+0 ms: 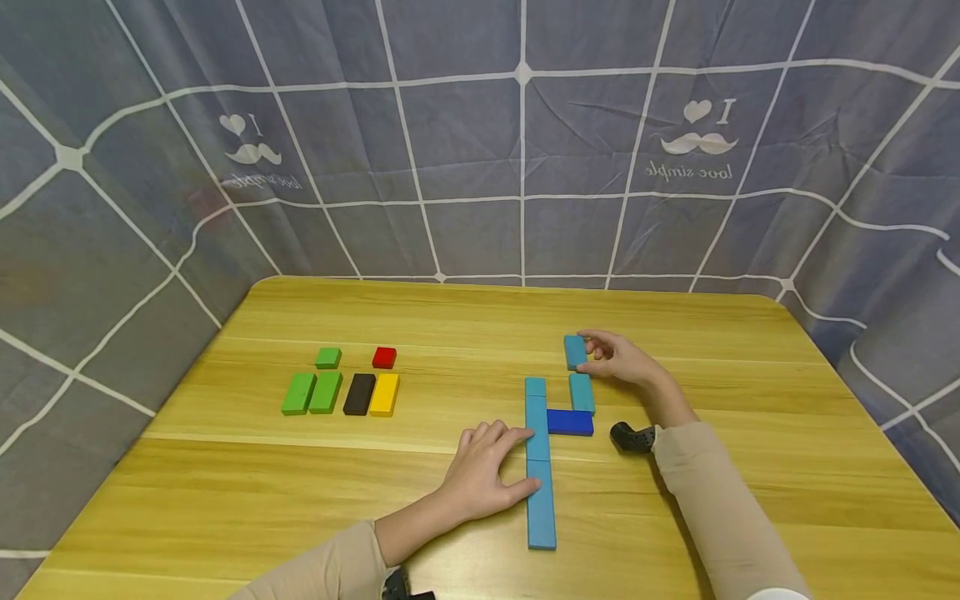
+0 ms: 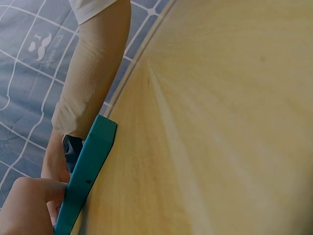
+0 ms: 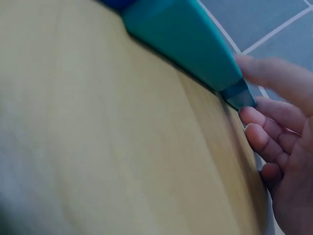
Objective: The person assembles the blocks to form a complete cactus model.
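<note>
My right hand (image 1: 617, 358) pinches a light-blue rectangular block (image 1: 574, 352) lengthwise, index finger at its far end and thumb at its near end. Just nearer on the table lies another light-blue block (image 1: 581, 393), its near end against a dark-blue block (image 1: 570, 422) set crosswise. That dark-blue block meets the side of a straight column of light-blue blocks (image 1: 541, 521). To the column's left, my left hand (image 1: 480, 475) lays its index fingertip and thumb tip on it, the two spread apart. In the left wrist view, a teal block side (image 2: 88, 169) stands beside a finger.
Left on the wooden table (image 1: 225, 492) lie two green blocks (image 1: 326, 392), a smaller green block (image 1: 327, 358), a red block (image 1: 384, 357), a black block (image 1: 359, 394) and a yellow block (image 1: 385, 394). A grey patterned curtain (image 1: 465, 167) hangs behind the table and at its sides.
</note>
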`<state>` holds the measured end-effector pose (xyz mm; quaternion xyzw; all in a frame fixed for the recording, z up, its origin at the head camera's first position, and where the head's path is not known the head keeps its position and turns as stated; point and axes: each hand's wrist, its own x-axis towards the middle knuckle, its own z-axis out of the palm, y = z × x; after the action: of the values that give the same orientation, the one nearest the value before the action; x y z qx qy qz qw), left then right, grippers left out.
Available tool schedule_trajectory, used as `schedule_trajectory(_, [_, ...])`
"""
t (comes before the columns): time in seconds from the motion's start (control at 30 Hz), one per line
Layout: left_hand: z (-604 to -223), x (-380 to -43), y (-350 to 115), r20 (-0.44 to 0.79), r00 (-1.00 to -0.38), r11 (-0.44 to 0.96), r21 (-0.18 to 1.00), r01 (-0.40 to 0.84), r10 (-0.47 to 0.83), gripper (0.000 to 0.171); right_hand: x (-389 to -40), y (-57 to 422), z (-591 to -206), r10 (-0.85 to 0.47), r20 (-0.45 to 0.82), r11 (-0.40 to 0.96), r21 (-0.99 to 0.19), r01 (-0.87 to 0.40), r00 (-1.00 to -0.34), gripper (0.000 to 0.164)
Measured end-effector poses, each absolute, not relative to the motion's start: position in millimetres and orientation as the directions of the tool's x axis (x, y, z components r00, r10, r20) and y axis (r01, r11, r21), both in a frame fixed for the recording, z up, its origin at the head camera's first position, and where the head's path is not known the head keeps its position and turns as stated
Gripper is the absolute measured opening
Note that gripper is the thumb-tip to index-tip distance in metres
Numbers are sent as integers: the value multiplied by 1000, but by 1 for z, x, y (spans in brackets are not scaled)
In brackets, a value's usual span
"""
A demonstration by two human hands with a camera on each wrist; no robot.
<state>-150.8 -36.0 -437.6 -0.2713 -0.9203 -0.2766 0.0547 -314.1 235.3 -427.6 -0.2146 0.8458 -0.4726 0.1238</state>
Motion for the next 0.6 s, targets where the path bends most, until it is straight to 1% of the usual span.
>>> schedule_trajectory(0.13, [-438, -151, -36, 256, -845, 698, 478, 533, 469, 56, -313, 237, -427, -481, -11, 460, -854, -242, -876, 53])
schedule_trajectory(0.37, [-437, -150, -36, 244, -849, 700, 484, 525, 468, 56, -310, 234, -425, -468, -9, 456, -859, -233, -884, 46])
schedule_trajectory(0.6, [-436, -150, -36, 241, -848, 701, 482, 526, 471, 56, -296, 226, -404, -485, -5, 429, -873, -233, -875, 42])
